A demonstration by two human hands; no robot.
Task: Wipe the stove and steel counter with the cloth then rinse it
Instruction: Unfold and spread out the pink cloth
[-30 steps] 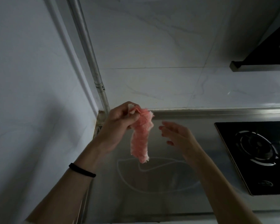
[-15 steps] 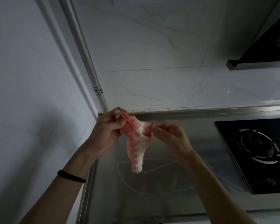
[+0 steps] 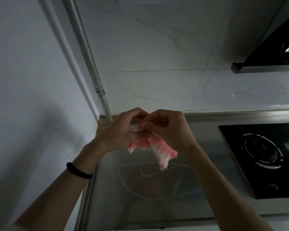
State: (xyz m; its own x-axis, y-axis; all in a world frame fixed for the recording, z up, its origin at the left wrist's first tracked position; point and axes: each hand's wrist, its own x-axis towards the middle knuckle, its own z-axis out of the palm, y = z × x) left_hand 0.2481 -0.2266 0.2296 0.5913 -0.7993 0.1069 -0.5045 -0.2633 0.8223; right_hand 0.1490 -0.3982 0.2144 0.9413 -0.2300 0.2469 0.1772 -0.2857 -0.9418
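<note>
Steel counter (image 3: 140,205): below the hands. Black gas stove (image 3: 235,140): set into the counter, right. Left hand (image 3: 123,130), right hand (image 3: 170,129): together, fingers curled, both pinching the cloth's top. Pink-and-white cloth (image 3: 162,147): hanging bunched above the counter, left of the stove. Black wristband (image 3: 78,171): left wrist.

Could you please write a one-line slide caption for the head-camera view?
The left hand and right hand pinch a pink-and-white fluffy cloth above the steel counter beside the black glass stove.
</note>
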